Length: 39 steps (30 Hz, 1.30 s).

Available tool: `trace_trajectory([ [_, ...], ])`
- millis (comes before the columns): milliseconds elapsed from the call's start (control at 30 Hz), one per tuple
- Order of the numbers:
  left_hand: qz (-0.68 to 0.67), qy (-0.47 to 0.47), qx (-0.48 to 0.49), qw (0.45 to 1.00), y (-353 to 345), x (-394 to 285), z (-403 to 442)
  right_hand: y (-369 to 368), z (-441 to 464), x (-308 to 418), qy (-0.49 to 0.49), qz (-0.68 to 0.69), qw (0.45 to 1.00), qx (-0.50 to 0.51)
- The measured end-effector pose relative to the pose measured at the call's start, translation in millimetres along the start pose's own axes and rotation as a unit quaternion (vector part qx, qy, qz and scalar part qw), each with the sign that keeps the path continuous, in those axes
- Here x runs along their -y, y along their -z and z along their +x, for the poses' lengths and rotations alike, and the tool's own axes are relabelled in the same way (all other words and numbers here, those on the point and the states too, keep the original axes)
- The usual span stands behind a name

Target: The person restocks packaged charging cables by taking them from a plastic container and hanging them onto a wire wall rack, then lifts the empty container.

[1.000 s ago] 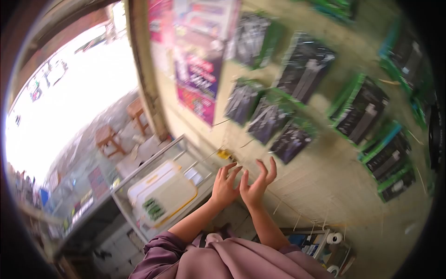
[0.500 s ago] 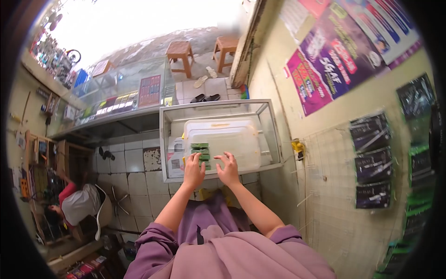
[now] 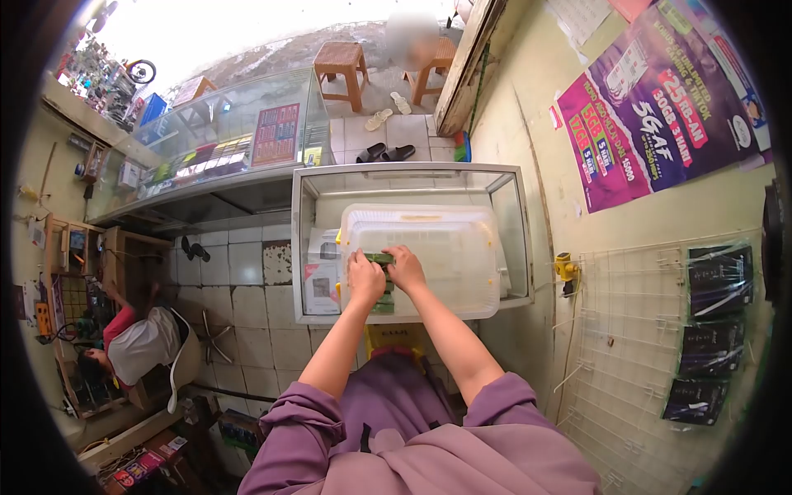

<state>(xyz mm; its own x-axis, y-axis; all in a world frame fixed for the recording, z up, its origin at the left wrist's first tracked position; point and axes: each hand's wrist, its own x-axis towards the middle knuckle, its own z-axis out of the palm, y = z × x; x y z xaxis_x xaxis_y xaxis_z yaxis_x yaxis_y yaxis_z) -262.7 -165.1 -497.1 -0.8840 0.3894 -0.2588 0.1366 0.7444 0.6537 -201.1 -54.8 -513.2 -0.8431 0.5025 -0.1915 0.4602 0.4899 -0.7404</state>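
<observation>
A translucent white plastic box [image 3: 450, 268] lies on the glass display case [image 3: 516, 239] in front of me. Small green packets [image 3: 384, 304] form a column along its left side, partly covered by my hands. My left hand [image 3: 365, 279] has its fingers curled at the left end of the farthest green packet [image 3: 379, 257]. At that packet's right end, my right hand [image 3: 406, 268] closes its fingers on it. Whether the packet is lifted off the surface I cannot tell.
A longer glass counter [image 3: 214, 157] with boxed goods stands at the left. Beyond are stools [image 3: 339, 66] and black sandals [image 3: 384, 153]. Another person [image 3: 147, 346] sits at the lower left. On the right, a wire rack [image 3: 619, 355] holds dark packets [image 3: 719, 280].
Both hands have moved forward over the column and closed on the farthest green packet; before, they hovered apart with fingers spread. The view has shifted, and a blurred shape now appears by the far stool.
</observation>
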Motion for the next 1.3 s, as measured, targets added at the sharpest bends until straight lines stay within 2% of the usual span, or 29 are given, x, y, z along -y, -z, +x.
trace_trajectory([
  [100,0.03,-0.005,0.007,1.0,8,-13,-8,-3,2,-12,0.014,0.001,0.999,-0.031],
  [167,0.056,-0.008,0.021,0.998,18,-24,-18,9,-4,-8,0.029,0.054,0.993,-0.098],
  [233,0.064,-0.12,-0.015,0.991,26,-30,-33,41,-16,2,0.015,0.09,0.992,-0.089],
  [267,0.061,-0.129,-0.014,0.99,32,-36,-38,62,-25,8,0.0,0.127,0.989,-0.075],
  [300,0.031,-0.169,-0.015,0.985,41,-46,-44,82,-33,10,0.0,0.124,0.989,-0.086],
  [367,-0.004,-0.221,-0.015,0.975,55,-72,-59,126,-53,13,0.047,0.216,0.974,-0.053],
  [433,-0.133,-0.267,0.038,0.954,68,-102,-74,179,-78,28,0.066,0.213,0.973,-0.049],
  [500,-0.135,-0.312,0.058,0.939,81,-135,-93,223,-108,43,0.027,0.251,0.966,-0.051],
  [533,-0.163,-0.306,0.089,0.934,86,-152,-104,240,-122,44,0.023,0.25,0.966,-0.062],
  [567,-0.19,-0.298,0.122,0.928,88,-166,-117,251,-138,46,0.023,0.245,0.966,-0.081],
  [633,-0.21,-0.312,0.134,0.917,86,-193,-140,273,-173,66,-0.048,0.316,0.924,-0.211],
  [700,-0.253,-0.284,0.145,0.913,84,-221,-163,283,-212,81,-0.011,0.304,0.921,-0.244],
  [767,-0.282,-0.294,0.148,0.901,85,-251,-189,280,-252,90,0.08,0.189,0.936,-0.286],
  [800,-0.309,-0.287,0.142,0.895,86,-266,-204,281,-272,106,0.078,0.182,0.931,-0.307],
  [867,-0.301,-0.309,0.167,0.887,98,-295,-241,284,-309,141,0.05,0.057,0.93,-0.359],
  [900,-0.29,-0.316,0.177,0.886,100,-307,-260,283,-325,140,0.042,0.05,0.922,-0.381],
  [967,-0.289,-0.34,0.225,0.866,93,-315,-302,284,-355,140,0.011,-0.048,0.875,-0.482],
  [1000,-0.305,-0.391,0.245,0.833,93,-321,-326,289,-370,141,0.003,-0.101,0.835,-0.541],
  [1033,-0.32,-0.439,0.264,0.797,96,-327,-346,296,-388,138,-0.009,-0.108,0.821,-0.56],
  [1100,-0.287,-0.476,0.325,0.765,106,-340,-378,309,-429,128,-0.037,-0.192,0.798,-0.57],
  [1133,-0.242,-0.579,0.268,0.731,106,-346,-391,312,-447,128,-0.05,-0.199,0.785,-0.585],
  [1167,-0.199,-0.671,0.204,0.684,104,-352,-402,312,-465,129,-0.056,-0.091,0.764,-0.637],
  [1200,-0.204,-0.681,0.216,0.67,101,-356,-414,313,-482,129,-0.056,0.017,0.731,-0.68],
  [1233,-0.213,-0.694,0.244,0.643,97,-361,-425,314,-497,127,-0.062,0.01,0.718,-0.693],
  [1300,-0.231,-0.716,0.297,0.588,89,-370,-445,318,-526,124,-0.015,0.091,0.648,-0.756],
])
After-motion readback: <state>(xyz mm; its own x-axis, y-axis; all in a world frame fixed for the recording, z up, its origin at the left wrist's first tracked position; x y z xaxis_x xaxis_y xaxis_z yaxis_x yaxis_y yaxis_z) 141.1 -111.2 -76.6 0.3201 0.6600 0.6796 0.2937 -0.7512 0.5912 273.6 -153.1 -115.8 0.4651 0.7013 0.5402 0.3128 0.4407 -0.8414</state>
